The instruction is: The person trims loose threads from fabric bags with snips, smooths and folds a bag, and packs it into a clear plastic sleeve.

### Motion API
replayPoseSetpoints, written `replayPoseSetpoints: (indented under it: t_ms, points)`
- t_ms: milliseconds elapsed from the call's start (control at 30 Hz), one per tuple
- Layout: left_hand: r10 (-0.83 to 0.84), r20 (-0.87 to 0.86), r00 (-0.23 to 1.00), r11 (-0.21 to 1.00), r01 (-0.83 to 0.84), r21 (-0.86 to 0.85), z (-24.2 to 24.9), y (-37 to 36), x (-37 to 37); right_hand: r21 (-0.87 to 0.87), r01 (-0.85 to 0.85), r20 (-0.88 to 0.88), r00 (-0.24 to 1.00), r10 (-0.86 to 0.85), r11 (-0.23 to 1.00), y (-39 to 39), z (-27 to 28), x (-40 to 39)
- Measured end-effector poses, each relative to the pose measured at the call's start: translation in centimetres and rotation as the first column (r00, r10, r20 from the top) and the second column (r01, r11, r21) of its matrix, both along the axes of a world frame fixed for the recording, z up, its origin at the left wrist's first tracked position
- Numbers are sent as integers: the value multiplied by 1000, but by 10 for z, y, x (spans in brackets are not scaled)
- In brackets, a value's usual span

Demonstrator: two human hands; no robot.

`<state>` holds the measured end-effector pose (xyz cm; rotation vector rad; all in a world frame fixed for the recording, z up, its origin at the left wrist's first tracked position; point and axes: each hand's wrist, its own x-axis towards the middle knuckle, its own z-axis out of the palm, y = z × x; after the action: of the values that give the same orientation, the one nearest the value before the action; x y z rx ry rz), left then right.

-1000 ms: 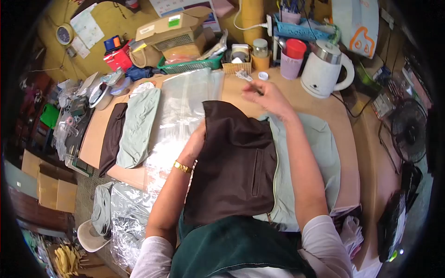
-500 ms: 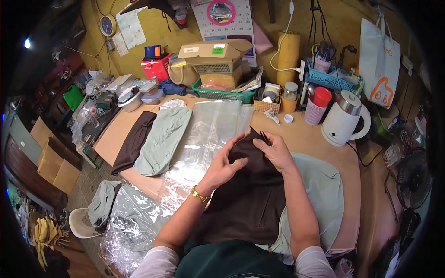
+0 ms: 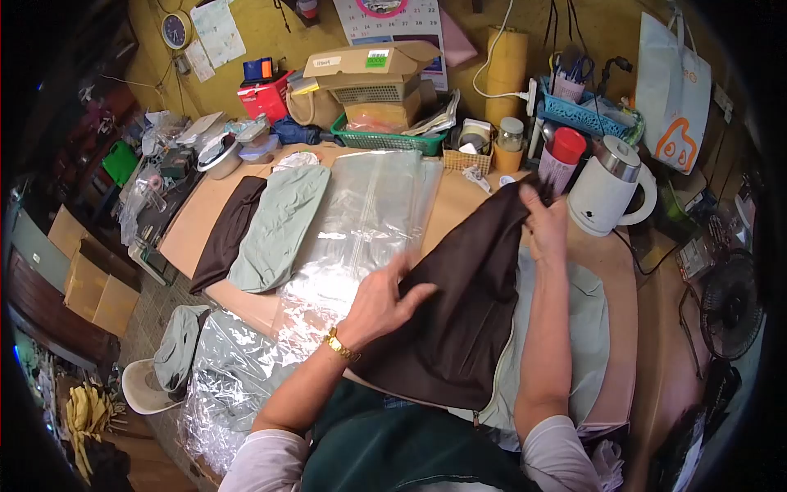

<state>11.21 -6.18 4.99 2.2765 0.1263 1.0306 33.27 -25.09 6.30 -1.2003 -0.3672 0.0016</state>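
A dark brown cloth piece (image 3: 447,303), which looks like part of a garment with a slit-like seam, spreads across my front. My right hand (image 3: 544,221) pinches its far corner and holds it up near the kettle. A dark pointed thing by those fingers is blurred. My left hand (image 3: 384,299) is open at the cloth's left edge, thumb stretched over it and fingertips smeared by motion. Under the brown cloth lies a pale green garment (image 3: 578,328) with a zip. Left of my hands are clear plastic bags (image 3: 369,205), a folded pale green cloth (image 3: 283,225) and a folded brown cloth (image 3: 229,234).
A white kettle (image 3: 602,193) and a red-lidded pink cup (image 3: 559,164) stand close to my right hand. Along the back are a green basket (image 3: 393,143), a small jar (image 3: 510,135) and a blue basket (image 3: 586,115). A fan (image 3: 730,312) stands right.
My right hand has moved right and away from me, pulling the cloth's corner with it. My left hand has come off that corner and moved down and left.
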Motion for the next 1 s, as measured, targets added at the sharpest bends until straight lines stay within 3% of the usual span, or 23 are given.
replayPoseSetpoints:
  t_ms: [33, 67, 100, 133, 200, 300, 367, 400, 467, 500, 567, 633, 667, 700, 733, 767, 833, 867, 900, 933, 967, 1000]
  points:
    - [-77, -275, 958, 993, 51, -102, -7, 10, -11, 17, 69, -23, 997, -68, 997, -5, 2, 3]
    - [-178, -518, 837, 974, 74, -216, -13, 18, -23, 93, 113, -57, 992, -109, 989, -14, 7, 3]
    - [-96, -369, 925, 974, 11, -226, -16, 19, -35, 100, 113, -15, 994, -112, 989, -28, 0, 13]
    - [-51, -427, 903, 954, -83, -289, -28, 35, -50, 36, 165, -35, 986, -164, 986, -42, -5, 23]
    - [61, -263, 963, 952, -135, -274, -36, 62, -76, -48, 208, -51, 976, -210, 977, -53, -12, 30]
    - [384, -246, 890, 893, -426, -147, -55, 134, -123, 105, 294, -66, 955, -289, 950, -55, -16, 41]
    - [537, -401, 742, 780, -618, -99, -34, 162, -159, 118, 260, -115, 962, -247, 958, -70, -23, 49]
    - [544, -401, 737, 774, -626, -99, -29, 161, -162, 55, 165, -111, 981, -158, 985, -76, -21, 44]
    - [580, -108, 807, 813, -566, 136, -25, 152, -163, -24, 64, -119, 991, -66, 998, -77, -26, 44]
    - [465, -256, 847, 847, -510, -150, -28, 146, -155, -98, -30, -130, 991, 17, 995, -75, -27, 43]
    - [346, -239, 907, 937, -348, 36, -38, 128, -129, -183, -114, -95, 991, 98, 977, -56, -28, 41]
    - [240, -356, 903, 962, -271, -39, -32, 88, -100, -386, 40, -55, 996, -67, 922, -41, -60, 60]
    - [200, -455, 868, 969, -244, -39, -38, 78, -91, -391, 43, -53, 996, -69, 920, -31, -84, 72]
    - [186, -487, 853, 980, -194, 34, -43, 72, -85, -288, 36, -99, 993, -67, 957, -22, -110, 85]
    - [202, -607, 768, 978, -194, 80, -34, 60, -82, -181, 33, -144, 988, -60, 983, -19, -116, 88]
    - [218, -714, 665, 975, -184, 126, -24, 50, -81, -187, 40, -143, 987, -68, 981, -21, -121, 89]
    - [137, -720, 681, 990, -116, 78, -37, 56, -89, -60, -64, -281, 959, 44, 996, -14, -120, 79]
    - [63, -721, 690, 998, -53, 36, -46, 61, -96, -200, 80, -155, 982, -112, 977, -11, -134, 93]
    - [56, -722, 690, 998, -47, 32, -54, 65, -104, -204, 86, -155, 981, -119, 975, -8, -132, 94]
    - [-130, -630, 766, 946, -96, -311, -64, 69, -113, -428, 379, 247, 922, -297, 821, -1, -129, 88]
    - [-268, -478, 837, 778, -104, -619, -71, 69, -121, -483, 675, 632, 710, -311, 558, 5, -127, 79]
    - [-304, -324, 896, 577, -98, -811, -72, 65, -127, -451, 647, 626, 721, -299, 615, 10, -115, 64]
